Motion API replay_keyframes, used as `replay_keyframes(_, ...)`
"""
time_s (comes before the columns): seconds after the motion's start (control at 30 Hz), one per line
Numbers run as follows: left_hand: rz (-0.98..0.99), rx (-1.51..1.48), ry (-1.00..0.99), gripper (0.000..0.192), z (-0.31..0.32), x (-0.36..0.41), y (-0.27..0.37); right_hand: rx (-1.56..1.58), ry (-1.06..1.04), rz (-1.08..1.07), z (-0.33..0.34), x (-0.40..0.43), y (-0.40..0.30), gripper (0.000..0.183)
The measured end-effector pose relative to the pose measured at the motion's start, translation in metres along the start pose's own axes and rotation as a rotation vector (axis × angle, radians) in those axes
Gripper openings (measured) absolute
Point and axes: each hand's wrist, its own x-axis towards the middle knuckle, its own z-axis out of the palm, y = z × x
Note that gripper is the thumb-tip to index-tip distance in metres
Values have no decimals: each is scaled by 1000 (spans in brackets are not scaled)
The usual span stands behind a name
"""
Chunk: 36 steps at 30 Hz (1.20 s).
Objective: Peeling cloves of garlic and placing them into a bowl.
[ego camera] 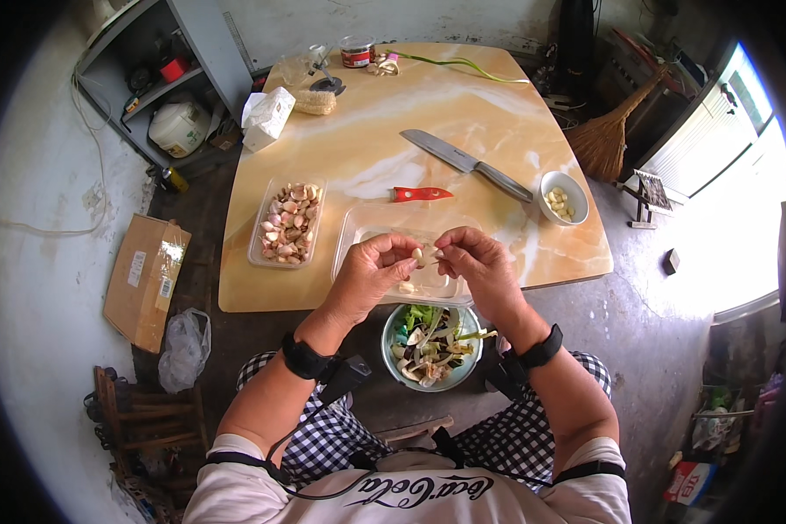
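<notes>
Over a clear plastic tray (pixel 350 236), my left hand (pixel 376 265) pinches a pale garlic clove (pixel 418 254) between thumb and finger. Close beside it, my right hand (pixel 475 262) has its fingertips together on a small piece that looks like garlic skin (pixel 438 255). Another pale clove (pixel 407 287) lies in the tray. To the left stands a plastic box of unpeeled garlic cloves (pixel 291 223). A white bowl (pixel 564 219) at the right holds several peeled cloves (pixel 557 200). Below the table edge, a basin (pixel 432 386) contains vegetable scraps (pixel 429 344).
A kitchen knife (pixel 468 164) and a small red-handled knife (pixel 422 194) lie beyond the tray. Farther back are a tissue pack (pixel 267 118), a loofah (pixel 315 102), a lidded jar (pixel 357 51) and green onion stalks (pixel 458 62). A straw broom (pixel 606 141) leans at the right.
</notes>
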Motion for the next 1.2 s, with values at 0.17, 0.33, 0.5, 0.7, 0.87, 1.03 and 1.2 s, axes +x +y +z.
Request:
replay_keyframes(0.17, -35, 4, 4, 18, 6, 0, 5, -198, -43, -46, 11, -3, 1, 8)
replay_keyframes(0.33, 13, -19, 15, 16, 1, 0, -2, -263, -35, -78, 5, -1, 8, 8)
replay_keyframes(0.5, -50, -63, 12, 15, 1, 1, -1, -217, 21, -64, 4, 0, 5, 9)
replay_keyframes(0.7, -79, -118, 2, 16, -2, 0, -2, -623, 15, -253, 12, -4, -1, 11)
replay_keyframes(0.87, -99, -79, 18, 22, 1, 0, 0, -907, 7, -473, 12, -5, -4, 9)
replay_keyframes(1.03, -119, -85, 28, 22, 1, -1, 0, -939, -25, -501, 11, -4, -4, 7)
replay_keyframes(1.2, -140, -107, 17, 21, 0, -1, -3, -1026, -39, -529, 11, -4, -4, 6)
